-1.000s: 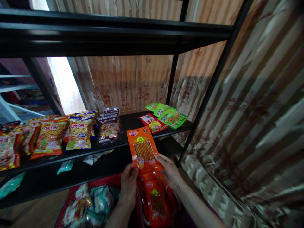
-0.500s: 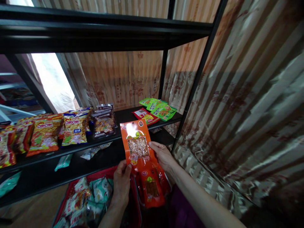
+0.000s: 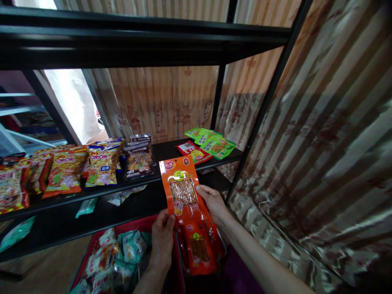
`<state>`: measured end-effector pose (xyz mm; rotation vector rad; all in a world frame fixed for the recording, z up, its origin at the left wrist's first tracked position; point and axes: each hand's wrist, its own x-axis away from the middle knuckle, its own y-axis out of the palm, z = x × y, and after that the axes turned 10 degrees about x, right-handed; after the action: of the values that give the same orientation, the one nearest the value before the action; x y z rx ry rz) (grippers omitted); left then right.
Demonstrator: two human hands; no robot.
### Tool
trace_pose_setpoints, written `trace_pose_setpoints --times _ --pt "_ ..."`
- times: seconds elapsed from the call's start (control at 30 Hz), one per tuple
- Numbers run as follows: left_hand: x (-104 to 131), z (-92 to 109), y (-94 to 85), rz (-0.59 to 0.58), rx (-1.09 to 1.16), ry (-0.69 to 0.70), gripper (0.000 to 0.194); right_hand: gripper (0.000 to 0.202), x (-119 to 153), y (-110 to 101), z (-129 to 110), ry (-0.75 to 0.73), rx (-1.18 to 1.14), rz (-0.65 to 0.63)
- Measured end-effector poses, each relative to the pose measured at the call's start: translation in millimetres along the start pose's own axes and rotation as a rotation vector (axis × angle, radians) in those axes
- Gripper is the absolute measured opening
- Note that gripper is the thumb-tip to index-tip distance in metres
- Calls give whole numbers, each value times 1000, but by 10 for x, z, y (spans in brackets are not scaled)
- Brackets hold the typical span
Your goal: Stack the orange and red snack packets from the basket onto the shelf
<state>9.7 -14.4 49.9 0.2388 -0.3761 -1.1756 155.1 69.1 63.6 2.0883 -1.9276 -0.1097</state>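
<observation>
L hand (image 3: 162,239) closed, thumb + fingers pinching lower L edge of orange snack-stick pkt (image 3: 183,192); R hand (image 3: 213,206) gripping its R edge, thumb on front. Pkt held btwn hands, in front of black shelf (image 3: 167,150), nr red basket (image 3: 139,223).

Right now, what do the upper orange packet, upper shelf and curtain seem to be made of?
Upper orange packet: glossy, likely plastic film; bright glare streaks its front.
Upper shelf: probably metal with black, semi-gloss paint; pale light catches its straight edge.
Curtain: seemingly satiny fabric; it hangs in soft, shiny folds.
</observation>
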Motion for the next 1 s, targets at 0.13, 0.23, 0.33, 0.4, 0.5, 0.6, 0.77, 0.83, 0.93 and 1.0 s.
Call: trace_pose_setpoints --times 0.13,0.23,0.33,0.4,0.5,0.6,0.77,0.83,0.93,1.0 --pt "-183 -32 57 13 12 -10 23 31 -113 -23 9 14 7 -54" --pt "-358 -30 141 8 50 -8 22 33 -231 -40 -20 -4 -8 -95" --pt "-570 7 259 19 90 16 21 39 -406 -31 -99 -24 7 -97" --pt "-740 49 345 25 97 37 21 45 -571 -6 -176 -44 36 -94" --pt "-1054 129 476 16 81 94 18 44 -919 56 -298 -122 96 -78" --pt "-1450 216 628 22 64 155 15 39 -1385 134 -384 -195 138 -19" --pt "-2148 300 908 149 140 187 31 27 -2238 300 -440 -251 219 82" --pt "-2376 293 988 190 172 199 37 26 -2529 382 -437 -262 280 113" --pt "-2662 239 1041 253 186 236 45 29 -2874 513 -407 -255 393 142" --pt "-2837 177 1037 295 167 254 50 32 -3054 595 -372 -244 486 169"
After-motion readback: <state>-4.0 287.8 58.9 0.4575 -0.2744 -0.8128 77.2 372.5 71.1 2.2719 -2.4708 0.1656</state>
